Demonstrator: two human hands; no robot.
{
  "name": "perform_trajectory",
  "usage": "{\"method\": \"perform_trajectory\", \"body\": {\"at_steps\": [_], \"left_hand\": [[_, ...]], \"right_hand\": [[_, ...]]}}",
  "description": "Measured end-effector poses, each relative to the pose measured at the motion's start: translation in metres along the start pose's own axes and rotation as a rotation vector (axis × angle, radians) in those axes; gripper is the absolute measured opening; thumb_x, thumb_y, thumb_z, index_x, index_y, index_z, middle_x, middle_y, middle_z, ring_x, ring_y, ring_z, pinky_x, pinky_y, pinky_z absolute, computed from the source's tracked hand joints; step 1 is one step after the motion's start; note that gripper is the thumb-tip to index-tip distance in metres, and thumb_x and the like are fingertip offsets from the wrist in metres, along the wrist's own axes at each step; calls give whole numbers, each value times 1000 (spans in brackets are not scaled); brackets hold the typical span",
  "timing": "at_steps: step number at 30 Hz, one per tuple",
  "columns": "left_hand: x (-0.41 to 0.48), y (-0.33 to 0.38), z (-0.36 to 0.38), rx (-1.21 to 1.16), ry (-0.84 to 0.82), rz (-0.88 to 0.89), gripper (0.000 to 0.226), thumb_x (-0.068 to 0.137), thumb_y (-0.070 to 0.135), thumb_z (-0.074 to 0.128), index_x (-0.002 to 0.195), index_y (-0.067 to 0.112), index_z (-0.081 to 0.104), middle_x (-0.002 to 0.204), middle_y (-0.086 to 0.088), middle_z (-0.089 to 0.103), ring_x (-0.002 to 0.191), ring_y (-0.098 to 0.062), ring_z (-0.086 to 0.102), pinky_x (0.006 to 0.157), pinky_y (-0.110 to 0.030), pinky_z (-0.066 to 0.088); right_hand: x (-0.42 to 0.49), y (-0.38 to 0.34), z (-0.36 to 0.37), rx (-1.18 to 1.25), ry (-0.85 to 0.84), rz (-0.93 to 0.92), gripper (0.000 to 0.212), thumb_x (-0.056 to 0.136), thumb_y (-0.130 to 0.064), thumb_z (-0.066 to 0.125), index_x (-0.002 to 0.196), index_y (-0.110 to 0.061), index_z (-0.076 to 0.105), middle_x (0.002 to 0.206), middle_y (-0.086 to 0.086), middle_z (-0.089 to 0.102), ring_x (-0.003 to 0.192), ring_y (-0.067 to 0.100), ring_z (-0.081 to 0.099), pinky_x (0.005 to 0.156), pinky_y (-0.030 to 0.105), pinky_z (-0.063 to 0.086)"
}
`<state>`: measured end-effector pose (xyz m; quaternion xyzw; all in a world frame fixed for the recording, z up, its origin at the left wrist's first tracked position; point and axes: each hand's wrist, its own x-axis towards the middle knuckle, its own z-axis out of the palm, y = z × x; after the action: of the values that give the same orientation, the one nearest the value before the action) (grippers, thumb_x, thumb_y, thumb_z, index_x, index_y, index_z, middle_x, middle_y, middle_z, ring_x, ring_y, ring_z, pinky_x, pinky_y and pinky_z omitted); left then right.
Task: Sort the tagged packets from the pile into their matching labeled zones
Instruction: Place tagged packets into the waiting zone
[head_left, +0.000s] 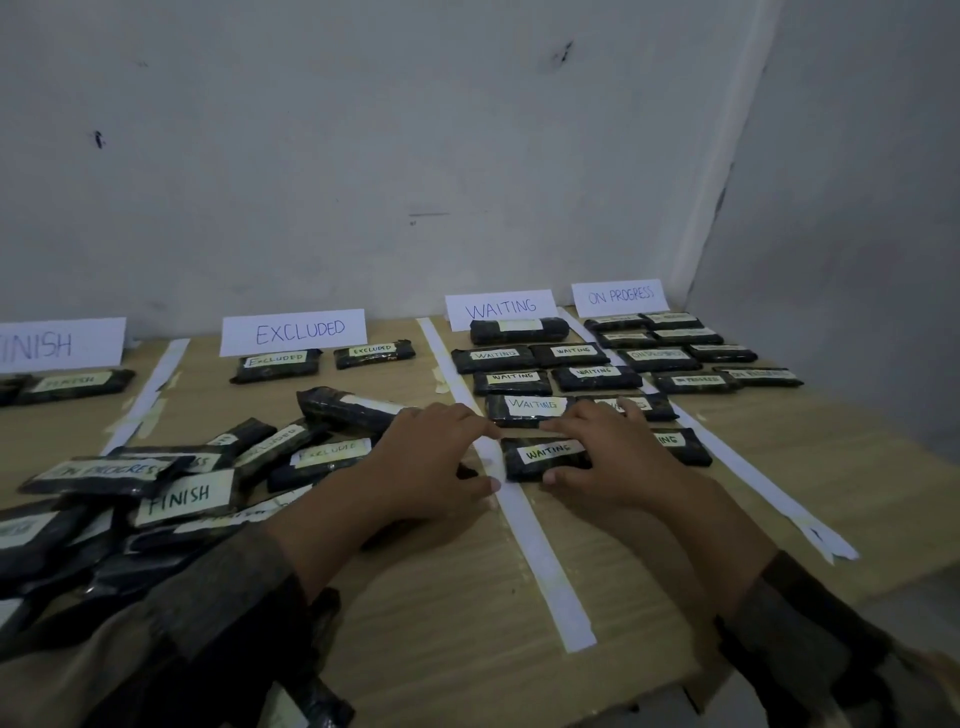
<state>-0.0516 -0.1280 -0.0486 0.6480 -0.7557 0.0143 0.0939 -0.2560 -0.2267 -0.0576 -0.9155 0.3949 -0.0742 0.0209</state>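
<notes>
Now, on the head camera feed I am monitoring, two hands meet over a dark WAITING packet (540, 454). It lies flat on the wooden table (467, 623) at the near end of the WAITING zone, just right of a white tape strip (540, 561). The right hand (618, 457) pinches the packet, with its fingers along the far edge and its thumb on the near edge. The left hand (426, 457) sits over the tape at the packet's left end, fingers arched. I cannot tell whether it grips the packet or only touches it. Beyond them, sorted packets (519, 382) tagged WAITING lie in rows below the WAITING sign (501, 307). The FINISH sign (47, 344), EXCLUDED sign (300, 332) and ON PROGRESS sign (620, 296) stand along the wall. The unsorted pile (182, 488) lies at left, beside the left forearm.
</notes>
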Motion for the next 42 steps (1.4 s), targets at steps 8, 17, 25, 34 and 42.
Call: {"method": "perform_trajectory", "body": {"at_steps": [8,17,25,34,42], "left_hand": [[-20,-15,-7,-2,29,-41,56,84,57,53,134,34,42,133,8,49,121,-13,45,96,-35,40],[-70,-45,-26,-10,49,-153,58,84,54,57,135,33,43,139,9,47,128,-13,42,101,-39,39],[-122,-86,-50,-51,7,-335,44,88,39,60,130,32,48,131,7,49,120,-14,45,99,-36,39],[-165,-111,-61,-287,-35,-401,20,89,32,61,108,30,68,113,13,60,109,-4,53,95,-24,41],[-175,-115,-56,-390,-110,-373,34,82,30,72,115,32,66,113,19,59,110,1,52,96,-17,40]], "right_hand": [[-10,-53,-5,149,155,-172,54,84,-51,60,133,-36,45,126,-10,48,123,8,41,113,37,7],[-5,-110,9,189,117,-321,57,82,-51,61,134,-35,45,130,-11,45,125,9,38,112,38,17],[6,-157,14,176,-17,-422,55,88,-48,57,138,-33,40,137,-7,39,126,14,35,104,35,27],[6,-182,41,330,-78,-362,41,94,-29,44,134,-36,39,133,-12,38,128,14,33,114,51,15],[14,-196,37,358,-81,-356,41,94,-48,44,134,-38,43,134,-15,47,128,6,37,116,47,6]]}}
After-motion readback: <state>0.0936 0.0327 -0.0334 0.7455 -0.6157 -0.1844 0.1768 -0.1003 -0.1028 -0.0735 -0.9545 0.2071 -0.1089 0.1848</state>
